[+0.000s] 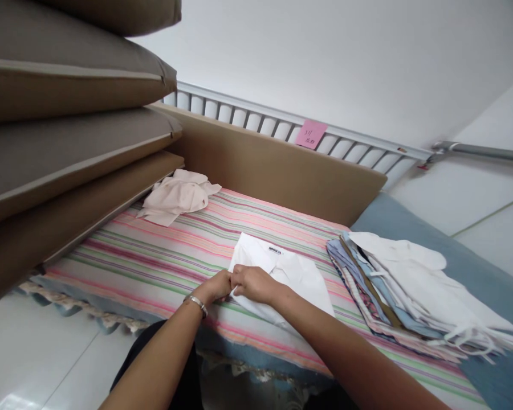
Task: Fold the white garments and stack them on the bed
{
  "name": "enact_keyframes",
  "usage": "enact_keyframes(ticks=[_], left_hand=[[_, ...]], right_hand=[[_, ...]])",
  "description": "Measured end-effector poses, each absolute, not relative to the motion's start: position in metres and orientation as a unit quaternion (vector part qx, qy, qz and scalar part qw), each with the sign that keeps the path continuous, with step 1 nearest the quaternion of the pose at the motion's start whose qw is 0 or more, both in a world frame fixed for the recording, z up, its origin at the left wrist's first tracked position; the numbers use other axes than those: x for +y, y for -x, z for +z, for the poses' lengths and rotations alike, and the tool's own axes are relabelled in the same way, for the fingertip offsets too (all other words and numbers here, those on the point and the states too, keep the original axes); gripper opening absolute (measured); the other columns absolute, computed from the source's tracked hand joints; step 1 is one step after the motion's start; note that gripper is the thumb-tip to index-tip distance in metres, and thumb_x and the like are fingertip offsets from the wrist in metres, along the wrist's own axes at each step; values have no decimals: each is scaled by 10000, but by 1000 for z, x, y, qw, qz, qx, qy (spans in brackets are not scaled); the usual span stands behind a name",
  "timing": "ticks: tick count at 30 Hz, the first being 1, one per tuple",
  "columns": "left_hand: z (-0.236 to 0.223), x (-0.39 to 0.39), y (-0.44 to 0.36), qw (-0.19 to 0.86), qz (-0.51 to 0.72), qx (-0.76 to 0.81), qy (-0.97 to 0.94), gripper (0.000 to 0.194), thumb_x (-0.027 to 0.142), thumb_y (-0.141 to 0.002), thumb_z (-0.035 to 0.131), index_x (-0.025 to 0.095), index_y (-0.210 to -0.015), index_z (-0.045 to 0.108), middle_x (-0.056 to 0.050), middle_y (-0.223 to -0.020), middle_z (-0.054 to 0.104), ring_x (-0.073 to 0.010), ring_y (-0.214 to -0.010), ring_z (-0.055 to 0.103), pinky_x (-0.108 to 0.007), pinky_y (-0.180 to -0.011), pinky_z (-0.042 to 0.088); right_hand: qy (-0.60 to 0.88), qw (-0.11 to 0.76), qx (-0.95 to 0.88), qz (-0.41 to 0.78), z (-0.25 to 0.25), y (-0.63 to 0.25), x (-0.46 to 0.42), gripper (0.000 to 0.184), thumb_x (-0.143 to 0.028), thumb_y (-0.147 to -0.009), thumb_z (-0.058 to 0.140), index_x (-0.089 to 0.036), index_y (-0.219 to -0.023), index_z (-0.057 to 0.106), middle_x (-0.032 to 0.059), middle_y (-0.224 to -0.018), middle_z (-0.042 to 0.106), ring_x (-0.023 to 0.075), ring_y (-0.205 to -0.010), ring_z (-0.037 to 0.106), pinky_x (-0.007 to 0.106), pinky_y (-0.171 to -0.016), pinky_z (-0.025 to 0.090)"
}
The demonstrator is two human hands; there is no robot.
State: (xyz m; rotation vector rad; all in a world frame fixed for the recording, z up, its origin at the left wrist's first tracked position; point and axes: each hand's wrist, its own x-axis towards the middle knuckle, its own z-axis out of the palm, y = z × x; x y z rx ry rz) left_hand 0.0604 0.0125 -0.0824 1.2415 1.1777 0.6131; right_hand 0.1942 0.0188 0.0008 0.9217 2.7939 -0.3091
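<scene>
A white garment (302, 274) with dark lettering near its top edge lies folded on a striped cloth (162, 250). My left hand (217, 286), with a metal bracelet at the wrist, is closed at the garment's left edge. Touching it, my right hand (255, 283) is closed over the same edge, its forearm crossing the garment's lower part. Both sets of fingertips are partly hidden, but the white fabric runs into the grip. To the right is a pile of folded clothes (393, 290), with a white piece with ties on top.
Crumpled pale pink fabric (179, 196) lies at the back left. Thick brown cushions (68, 136) are stacked along the left. A brown board (265, 171) leans against the slatted rail (239, 117), which carries a pink note (311, 134). The bed's frilled edge (85, 304) is nearest me.
</scene>
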Motion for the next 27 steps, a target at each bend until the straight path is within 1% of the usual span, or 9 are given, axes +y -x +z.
enact_keyframes(ticks=[2, 4, 7, 9, 11, 15, 19, 22, 27], left_hand=[[-80, 11, -56, 636, 230, 496, -546, 93, 169, -535, 566, 160, -463, 508, 80, -267, 359, -47, -275, 301, -196, -366, 190], [-77, 9, -49, 664, 198, 474, -543, 28, 172, -519, 563, 156, -523, 540, 54, -316, 441, -83, -308, 416, -195, -368, 235], [-72, 4, -38, 708, 172, 439, -526, 193, 183, -505, 562, 157, -696, 578, 10, -546, 612, -121, -452, 578, -187, -389, 299], [-70, 1, -33, 734, 182, 421, -500, 297, 185, -502, 582, 169, -798, 564, 19, -669, 637, -98, -468, 584, -178, -386, 305], [-70, -3, -31, 743, 211, 415, -480, 320, 215, -522, 624, 173, -829, 541, 48, -647, 602, -70, -421, 543, -171, -366, 287], [-75, -8, -32, 724, 222, 414, -505, 319, 381, -584, 683, 165, -758, 525, 85, -471, 483, -62, -358, 471, -169, -339, 259], [-84, -8, -37, 685, 202, 460, -528, 312, 438, -589, 644, 184, -646, 473, 98, -405, 410, -76, -316, 451, -176, -305, 213], [-89, -4, -39, 666, 192, 491, -527, 251, 415, -642, 550, 208, -600, 415, 115, -352, 315, -93, -284, 438, -181, -290, 191], [-92, 3, -46, 645, 171, 524, -530, 117, 237, -715, 424, 214, -611, 378, 112, -376, 321, -110, -270, 466, -187, -285, 187]], right_hand=[[-312, 101, 939, -102, -1, -195, 21, 136, -311, -774, 635, -217, -868, 665, -10, -905, 595, 118, -760, 560, 215, -623, 348], [-307, 108, 942, -87, -1, -194, 27, 137, -301, -809, 583, -227, -900, 654, -9, -924, 599, 118, -759, 565, 214, -611, 351], [-296, 129, 946, -14, 4, -193, 50, 236, -174, -830, 490, -254, -1008, 623, -4, -1007, 606, 122, -810, 578, 217, -623, 370], [-292, 157, 943, 35, 8, -192, 70, 297, -111, -797, 483, -252, -1017, 624, 12, -1039, 607, 146, -848, 580, 234, -644, 385], [-286, 177, 940, 60, 9, -188, 89, 270, -111, -787, 500, -239, -975, 645, 41, -1063, 605, 185, -916, 568, 264, -692, 400], [-272, 206, 937, 82, 3, -177, 121, 204, -136, -802, 527, -232, -897, 680, 70, -1106, 602, 233, -1039, 515, 325, -818, 397], [-278, 237, 926, 100, -7, -170, 144, 115, -136, -753, 604, -203, -774, 695, 90, -1065, 635, 266, -1074, 500, 372, -887, 380], [-295, 256, 915, 105, -13, -169, 158, 86, -116, -700, 651, -185, -729, 694, 114, -1025, 658, 287, -1041, 526, 415, -889, 387], [-334, 254, 903, 92, -25, -164, 166, 79, -110, -689, 661, -167, -731, 696, 132, -1017, 671, 293, -1037, 550, 427, -890, 403]])
